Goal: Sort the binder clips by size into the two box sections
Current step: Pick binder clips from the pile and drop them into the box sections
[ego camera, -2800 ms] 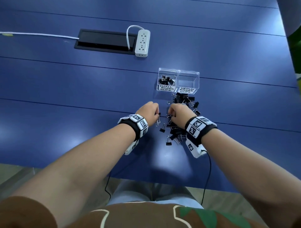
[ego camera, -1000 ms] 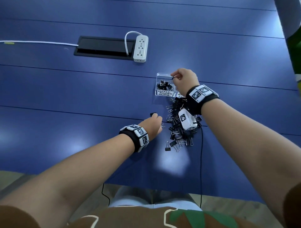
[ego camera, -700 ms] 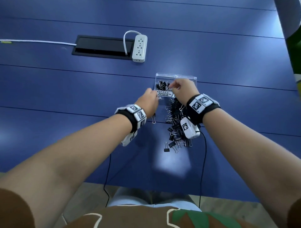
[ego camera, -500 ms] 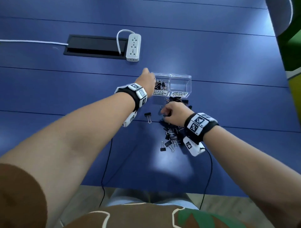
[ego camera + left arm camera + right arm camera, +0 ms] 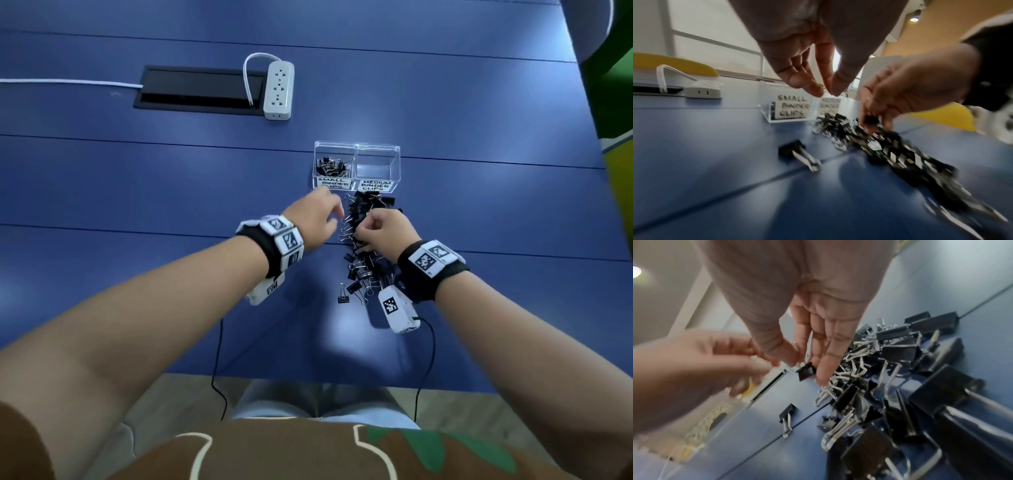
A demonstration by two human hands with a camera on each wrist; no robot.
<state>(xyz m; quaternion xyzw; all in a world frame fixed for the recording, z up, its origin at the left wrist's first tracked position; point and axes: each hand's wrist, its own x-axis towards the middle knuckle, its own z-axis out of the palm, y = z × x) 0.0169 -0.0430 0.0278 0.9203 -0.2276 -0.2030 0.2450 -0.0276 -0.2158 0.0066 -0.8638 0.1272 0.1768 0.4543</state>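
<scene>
A clear two-section box (image 5: 356,148) stands on the blue table. Its left section, labelled SMALL BINDER CLIPS (image 5: 334,167), holds several small black clips; the right section, labelled MEDIUM (image 5: 377,164), holds none. A long pile of black binder clips (image 5: 368,255) lies just in front of the box. My right hand (image 5: 359,233) is over the pile and pinches a small black clip (image 5: 806,371) between thumb and fingers. My left hand (image 5: 827,95) hovers at the pile's left edge, fingers loosely extended, holding nothing. One loose clip (image 5: 795,151) lies on the table beneath it.
A white power strip (image 5: 279,90) and a black cable hatch (image 5: 198,92) lie at the back left. A single clip (image 5: 343,295) sits at the pile's near end. The table's near edge (image 5: 308,377) is close to my body. Wrist-camera cables hang over it.
My left hand has drawn back from the small section to the pile's left edge, holding nothing. My right hand came back from the box to the pile and pinched a small clip.
</scene>
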